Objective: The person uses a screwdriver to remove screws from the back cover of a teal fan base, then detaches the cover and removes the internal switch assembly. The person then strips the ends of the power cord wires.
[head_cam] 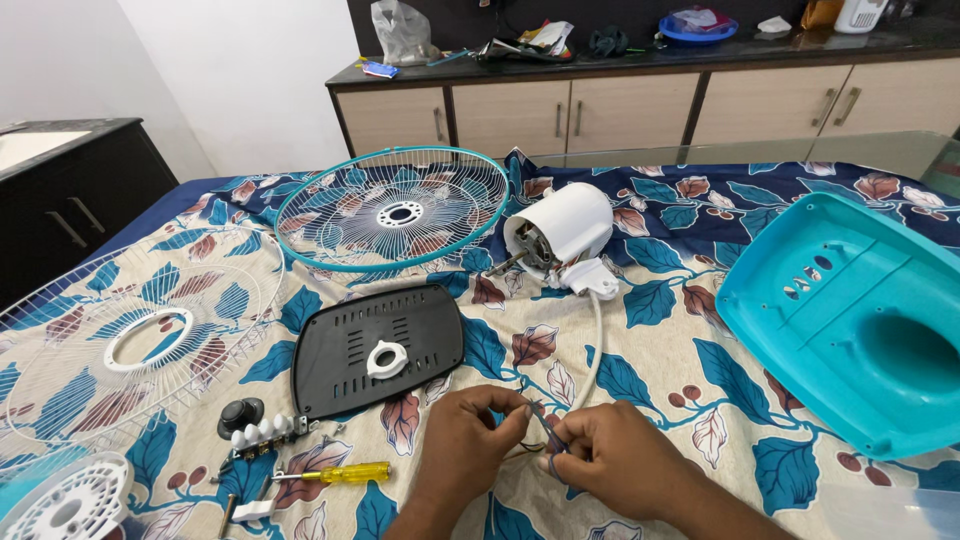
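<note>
Both hands meet at the near edge of the desk: left hand (465,440) and right hand (610,462) pinch the thin wires (540,425) between their fingers (520,412), clenched on the strands. Best to keep the grip close to the ends and leave slack in the white cable (597,340) running up to the one white motor housing (560,232). Counting: two wire grilles, teal-rimmed (392,208) and white (135,335), one black plate (378,348), one teal base (850,320), one yellow screwdriver (345,473).
</note>
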